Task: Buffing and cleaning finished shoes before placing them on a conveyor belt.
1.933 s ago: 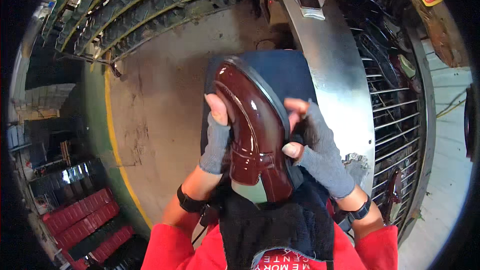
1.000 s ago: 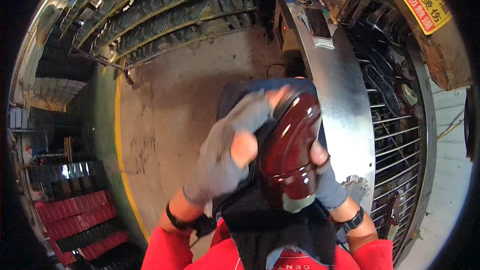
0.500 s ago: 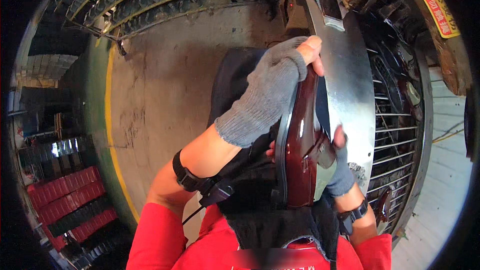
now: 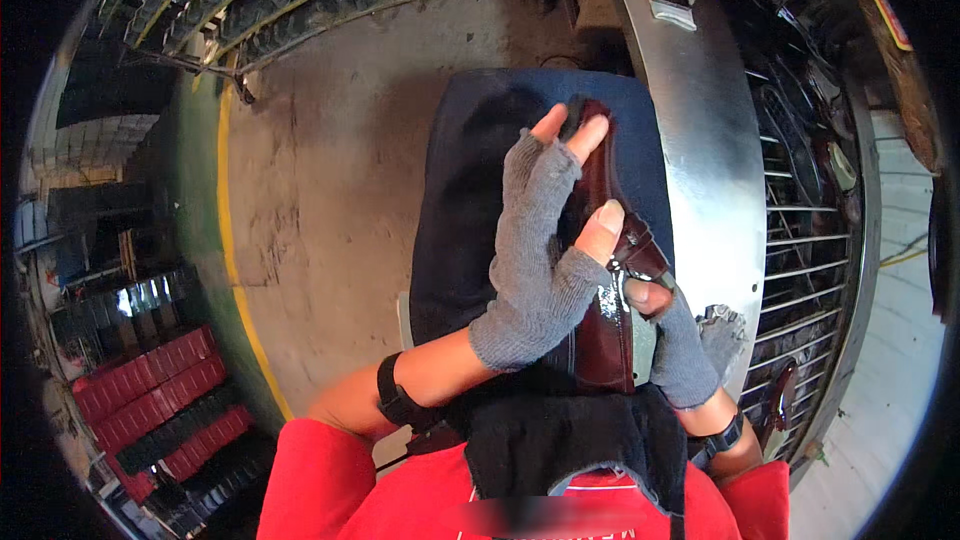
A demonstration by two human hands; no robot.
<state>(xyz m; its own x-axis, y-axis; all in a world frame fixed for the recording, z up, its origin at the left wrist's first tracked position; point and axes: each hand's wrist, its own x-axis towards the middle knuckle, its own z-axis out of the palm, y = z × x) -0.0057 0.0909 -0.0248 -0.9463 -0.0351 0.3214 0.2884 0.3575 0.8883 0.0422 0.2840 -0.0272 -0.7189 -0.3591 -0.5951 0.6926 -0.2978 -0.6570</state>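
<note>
A glossy dark-red leather shoe (image 4: 604,348) lies lengthwise over my lap, toe pointing away, with a grey-green form showing in its opening. My left hand (image 4: 545,230), in a grey fingerless glove, rests along its left side. One fingertip touches the toe, another finger is raised, and the thumb presses on the upper beside the strap. My right hand (image 4: 680,340), gloved alike, grips the shoe's right side, its thumb at the opening and its other fingers hidden. Dark-blue cloth (image 4: 470,140) lies beneath the shoe.
On the right runs a metal table (image 4: 705,180) with a crumpled grey piece (image 4: 722,328) near my right hand. Beyond it, a rack of metal bars (image 4: 805,270) carries dark shoes. Shoe racks (image 4: 340,10) stand far left, red ridged items (image 4: 150,375) near left.
My left hand has slid back from the toe, bringing its thumb onto the upper. The shoe has tilted and lowered onto the cloth. My right hand's thumb has moved onto the opening.
</note>
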